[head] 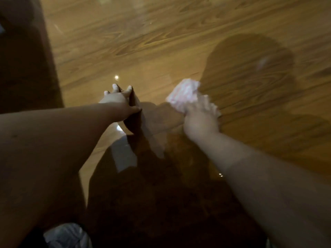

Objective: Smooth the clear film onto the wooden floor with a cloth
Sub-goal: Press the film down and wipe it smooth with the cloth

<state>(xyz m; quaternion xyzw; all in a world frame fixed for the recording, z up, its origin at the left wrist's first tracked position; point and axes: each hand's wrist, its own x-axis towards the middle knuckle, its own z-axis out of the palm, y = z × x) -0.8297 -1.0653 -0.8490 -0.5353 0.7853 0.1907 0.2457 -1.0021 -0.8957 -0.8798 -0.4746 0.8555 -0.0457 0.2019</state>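
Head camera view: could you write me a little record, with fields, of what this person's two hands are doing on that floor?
surface: wooden floor, glossy
left hand: fingers spread, resting flat on the floor
right hand: grips the cloth
cloth look: pink and white, bunched, blurred
cloth place: low against the floor, beyond the right hand
clear film: hard to make out; a pale sheen near the arms may be it
shadow: dark patch on the floor at right

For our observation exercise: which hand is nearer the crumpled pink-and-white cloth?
Right. The right hand grips the crumpled pink-and-white cloth; the left hand rests on the glossy wooden floor, apart to the cloth's left.
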